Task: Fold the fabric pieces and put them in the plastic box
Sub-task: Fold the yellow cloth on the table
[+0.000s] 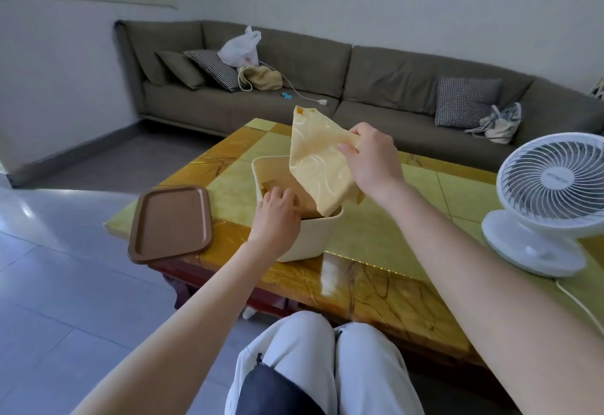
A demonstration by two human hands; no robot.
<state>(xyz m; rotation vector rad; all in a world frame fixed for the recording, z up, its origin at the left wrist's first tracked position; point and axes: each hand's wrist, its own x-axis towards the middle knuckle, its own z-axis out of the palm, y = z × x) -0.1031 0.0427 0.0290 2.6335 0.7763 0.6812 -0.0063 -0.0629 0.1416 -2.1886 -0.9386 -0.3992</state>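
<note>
My right hand (369, 156) was raised above the plastic box (304, 238), thumb and fingers pinched shut on one edge of a pale yellow fabric piece (318, 166) with a faint swirl pattern. The cloth hung down from that grip — its lower corner dipped inside the box, near the right wall, while its upper corner stood up above my knuckles. My left hand (277, 215) rested on the near left rim of the box, fingers curled over the edge and reaching into it; whether they gripped the rim or only lay on it, I could not tell. Inside the box, under those fingers, something tan showed, too shadowed to name.

The cream-coloured box stood on the glossy yellow table (376, 241), close to its near edge. The brown lid (171, 223) lay flat just left of the box, apart from it and jutting over the table's corner. A white fan (552, 199) stood at the right end of the table, well apart from the box, its cord trailing off the edge. Behind the table ran a grey sofa (327, 65) with cushions and bags — my knees (327, 349) in light trousers sat just below the table's edge.
</note>
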